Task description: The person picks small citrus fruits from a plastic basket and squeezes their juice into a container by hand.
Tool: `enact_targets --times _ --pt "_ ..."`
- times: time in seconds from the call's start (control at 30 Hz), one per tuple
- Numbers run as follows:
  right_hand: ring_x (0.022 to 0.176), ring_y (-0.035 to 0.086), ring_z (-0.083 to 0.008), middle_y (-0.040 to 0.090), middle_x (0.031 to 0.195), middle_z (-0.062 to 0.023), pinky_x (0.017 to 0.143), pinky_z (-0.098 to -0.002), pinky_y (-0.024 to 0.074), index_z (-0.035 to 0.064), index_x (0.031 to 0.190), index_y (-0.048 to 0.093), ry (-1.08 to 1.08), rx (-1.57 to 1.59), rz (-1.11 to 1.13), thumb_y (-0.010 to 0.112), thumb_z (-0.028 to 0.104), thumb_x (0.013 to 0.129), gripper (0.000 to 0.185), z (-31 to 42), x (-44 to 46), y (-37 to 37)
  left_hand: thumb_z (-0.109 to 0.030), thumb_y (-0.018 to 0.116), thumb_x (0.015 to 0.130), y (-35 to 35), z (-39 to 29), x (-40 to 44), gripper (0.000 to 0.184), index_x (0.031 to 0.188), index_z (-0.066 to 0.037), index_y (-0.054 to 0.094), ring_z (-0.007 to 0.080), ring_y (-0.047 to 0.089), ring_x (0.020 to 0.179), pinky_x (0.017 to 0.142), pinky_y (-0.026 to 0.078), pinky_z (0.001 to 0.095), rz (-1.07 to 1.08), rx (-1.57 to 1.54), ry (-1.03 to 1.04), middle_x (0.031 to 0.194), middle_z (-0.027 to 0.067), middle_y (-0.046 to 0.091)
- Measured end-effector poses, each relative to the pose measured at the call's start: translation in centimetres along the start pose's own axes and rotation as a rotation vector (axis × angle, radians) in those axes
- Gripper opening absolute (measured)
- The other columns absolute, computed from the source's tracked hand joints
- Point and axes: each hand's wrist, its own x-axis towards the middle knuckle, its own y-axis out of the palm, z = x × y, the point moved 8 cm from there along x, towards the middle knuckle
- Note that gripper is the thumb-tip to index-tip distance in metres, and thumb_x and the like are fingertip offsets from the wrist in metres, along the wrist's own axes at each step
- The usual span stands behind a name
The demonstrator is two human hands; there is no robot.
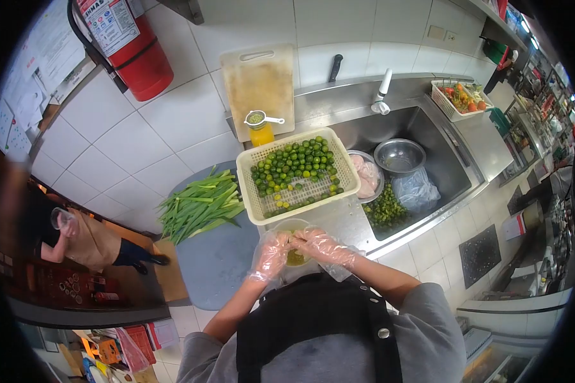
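Note:
Both hands wear clear plastic gloves and meet over a clear round tub [297, 223] with yellow-green liquid in it. My left hand [273, 253] is closed at the tub's left side. From the right, my right hand [324, 245] reaches over the tub with its fingers bunched against the left ones. Whatever lies between the fingers is hidden. Just beyond the hands stands a cream plastic basket [252, 216] holding many small green limes [294, 158], some of them yellowish or cut.
Green leaves [204, 201] lie on a grey board [214, 274] at left. The sink [358, 131] holds a steel bowl [399, 156], raw meat [366, 175], a plastic bag [416, 190] and green lime pieces [386, 207]. A strainer [257, 118] tops a yellow container [260, 135]. Another person [89, 236] stands left.

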Motion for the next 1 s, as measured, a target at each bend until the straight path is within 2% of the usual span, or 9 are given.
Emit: enact_targets --times 0.2,0.27,0.4,0.5,0.6,0.67,0.9,0.97,1.0 --pt "0.095 0.06 -0.0398 0.065 0.1 -0.0214 0.085 -0.047 0.0469 0.0023 0.104 0.061 -0.023 0.09 -0.139 0.051 0.032 0.1 0.031 -1.6 -0.3 1.6 -0.019 0.055 0.095 0.5 1.3 -0.1 0.019 0.1 -0.004 0.064 0.0398 0.059 0.085 0.074 0.047 0.0474 -0.034 -0.045 -0.03 0.094 0.0199 0.064" --pt "0.091 0.06 -0.0396 0.064 0.097 -0.0203 0.085 -0.0469 0.0471 0.0017 0.102 0.06 -0.007 0.274 -0.174 0.05 0.029 0.1 0.029 -1.9 -0.7 1.7 -0.019 0.054 0.095 0.7 1.1 -0.1 0.019 0.099 -0.003 0.064 0.0397 0.058 0.08 0.072 0.047 0.0467 -0.028 0.001 -0.06 0.091 0.0203 0.064" --pt "0.096 0.06 -0.0412 0.063 0.1 -0.0216 0.086 -0.0483 0.0474 0.0032 0.103 0.059 -0.13 -0.037 -0.126 0.042 0.036 0.102 0.037 -0.9 -0.1 0.6 -0.009 0.057 0.09 1.0 0.4 0.3 0.009 0.096 -0.005 0.063 0.0419 0.058 0.084 0.073 0.046 0.0488 -0.023 -0.173 0.065 0.094 0.0199 0.063" --pt "0.097 0.058 -0.042 0.062 0.1 -0.0211 0.088 -0.0495 0.0459 0.0043 0.101 0.058 -0.016 0.033 -0.08 0.041 0.038 0.102 0.038 -1.2 -0.1 -0.6 -0.021 0.058 0.093 0.0 0.0 0.7 0.019 0.098 -0.003 0.063 0.0389 0.058 0.083 0.073 0.046 0.0491 -0.001 -0.215 -0.118 0.09 0.0187 0.062" --pt "0.099 0.057 -0.0436 0.062 0.103 -0.0217 0.09 -0.0505 0.044 0.005 0.104 0.058 0.009 0.026 -0.081 0.04 0.041 0.102 0.041 -1.8 -0.4 -0.4 -0.017 0.059 0.091 -0.6 -1.1 0.4 0.017 0.102 -0.004 0.063 0.0385 0.057 0.09 0.078 0.045 0.0498 -0.077 -0.036 0.026 0.095 0.0177 0.062" --pt "0.099 0.057 -0.0448 0.062 0.105 -0.022 0.092 -0.0511 0.0425 0.0046 0.109 0.057 -0.006 0.041 0.008 0.039 0.043 0.102 0.043 -1.4 -0.8 0.0 -0.006 0.058 0.083 -0.6 -2.2 0.1 0.021 0.103 -0.004 0.062 0.0387 0.057 0.096 0.08 0.047 0.0471 -0.043 0.155 0.183 0.101 0.0187 0.063" --pt "0.097 0.06 -0.0393 0.063 0.105 -0.0237 0.088 -0.0476 0.0461 0.0013 0.112 0.058 -0.248 -0.25 0.001 0.042 0.034 0.102 0.038 -0.1 -1.7 1.6 -0.008 0.059 0.081 -0.5 -2.5 0.0 0.018 0.098 -0.007 0.06 0.0394 0.056 0.09 0.076 0.046 0.0486 -0.086 0.2 0.306 0.097 0.0165 0.061" --pt "0.093 0.062 -0.0336 0.064 0.101 -0.0218 0.084 -0.044 0.0477 0.0005 0.106 0.059 -0.022 0.344 -0.061 0.042 0.028 0.102 0.033 -3.2 -1.3 2.3 -0.006 0.059 0.079 0.2 -2.2 -0.1 0.014 0.093 -0.006 0.059 0.0382 0.056 0.088 0.075 0.046 0.0483 0.029 0.307 0.291 0.093 0.0149 0.061" --pt "0.093 0.062 -0.0336 0.064 0.101 -0.0218 0.084 -0.044 0.0477 0.0005 0.106 0.059 -0.031 0.345 -0.046 0.042 0.028 0.102 0.033 -3.9 -1.0 3.0 -0.006 0.059 0.079 0.0 -2.3 -0.1 0.014 0.093 -0.006 0.059 0.0382 0.056 0.088 0.075 0.046 0.0483 0.022 0.313 0.276 0.093 0.0149 0.061"
